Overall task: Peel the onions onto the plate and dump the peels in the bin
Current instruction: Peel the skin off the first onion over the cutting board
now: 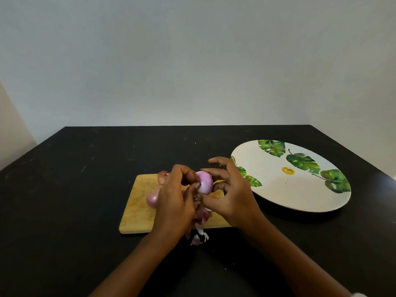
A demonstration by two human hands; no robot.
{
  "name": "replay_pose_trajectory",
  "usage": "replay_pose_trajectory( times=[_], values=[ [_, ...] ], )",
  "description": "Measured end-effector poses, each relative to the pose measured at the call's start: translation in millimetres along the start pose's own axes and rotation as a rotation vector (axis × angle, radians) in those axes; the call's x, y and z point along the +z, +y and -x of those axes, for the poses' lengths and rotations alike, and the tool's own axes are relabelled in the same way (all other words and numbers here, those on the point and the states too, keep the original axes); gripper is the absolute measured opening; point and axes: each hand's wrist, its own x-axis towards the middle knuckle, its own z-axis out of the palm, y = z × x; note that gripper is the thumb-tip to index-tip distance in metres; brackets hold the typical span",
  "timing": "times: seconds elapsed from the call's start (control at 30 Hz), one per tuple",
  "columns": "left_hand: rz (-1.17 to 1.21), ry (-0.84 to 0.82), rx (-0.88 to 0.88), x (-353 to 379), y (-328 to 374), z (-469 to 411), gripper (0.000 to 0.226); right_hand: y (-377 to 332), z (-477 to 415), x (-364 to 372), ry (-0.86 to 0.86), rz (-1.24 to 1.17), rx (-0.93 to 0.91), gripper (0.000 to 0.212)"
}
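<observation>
Centre of frame, just over the wooden cutting board [137, 211]: both hands on one red onion [205, 182], mostly stripped, pale purple and glossy.

The right hand [232, 196] cups it from the right, with fingers curled over the top and under the bottom.

The left hand [173, 196] pinches at the onion's left side, thumb and fingertips drawn tight against the bulb. Cannot tell whether a scrap of skin sits in that pinch.

Loose peels [201, 213] are heaped below the hands at the board's near edge. A few spill over onto the black table [64, 189].

Two more on the board, left of the hands: a second onion [152, 198], half hidden behind the left hand, and a third onion [162, 176] at the far edge.

The leaf-patterned plate [267, 185] sits right of centre, just beside the board. It has a small yellow mark near its middle.
</observation>
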Motion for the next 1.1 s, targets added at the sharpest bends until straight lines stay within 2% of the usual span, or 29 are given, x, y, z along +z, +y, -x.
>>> replay_pose_trajectory(
  times=[0.13, 0.23, 0.33, 0.67, 0.97, 1.1],
  values=[
    [0.039, -0.043, 0.024, 0, -1, 3, 0.036, 0, -2, -5, -0.046, -0.215, 0.188, 0.063],
    [0.084, 0.056, 0.046, -1, 1, 1, 0.044, 0, -7, -10, -0.002, -0.388, 0.297, 0.052],
    [0.148, 0.126, 0.018, -3, 2, 0, 0.042, 1, -9, -14, 0.014, -0.491, 0.341, 0.05],
    [0.023, 0.149, 0.05, -5, -2, -2, 0.028, 2, -8, -11, -0.024, -0.394, 0.271, 0.057],
    [-0.23, 0.159, 0.304, -9, -8, -2, 0.031, -1, -5, -7, -0.047, -0.24, 0.169, 0.063],
    [-0.232, 0.13, 0.305, -8, -8, 0, 0.026, 0, -4, -6, -0.005, -0.182, 0.123, 0.062]
  ],
)
